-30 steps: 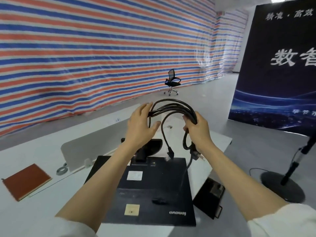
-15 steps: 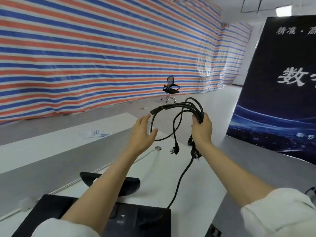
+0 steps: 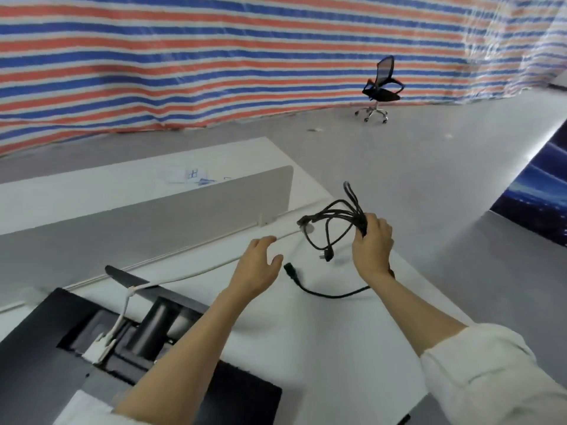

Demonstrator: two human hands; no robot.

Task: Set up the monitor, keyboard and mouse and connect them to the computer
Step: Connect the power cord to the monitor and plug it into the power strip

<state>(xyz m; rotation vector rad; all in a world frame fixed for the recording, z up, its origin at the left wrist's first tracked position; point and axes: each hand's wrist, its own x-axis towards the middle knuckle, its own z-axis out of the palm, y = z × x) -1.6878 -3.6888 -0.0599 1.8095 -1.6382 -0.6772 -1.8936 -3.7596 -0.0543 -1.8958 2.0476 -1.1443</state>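
Right hand (image 3: 372, 240) grips a coiled black power cable (image 3: 334, 222) above the far right edge of the white desk (image 3: 306, 332); one connector end (image 3: 290, 269) lies on the desk. Left hand (image 3: 256, 265) hovers empty, fingers spread. The monitor (image 3: 92, 348) lies face-down at the near left corner.

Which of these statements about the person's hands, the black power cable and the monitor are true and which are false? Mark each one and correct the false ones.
1. The right hand grips the coiled black power cable. True.
2. The left hand also holds the coil. False: it is open and holds nothing.
3. The cable's connector end lies on the white desk. True.
4. The monitor stands upright with its screen facing the person. False: it lies flat, back up.
5. A white cable runs to the monitor's back. True.
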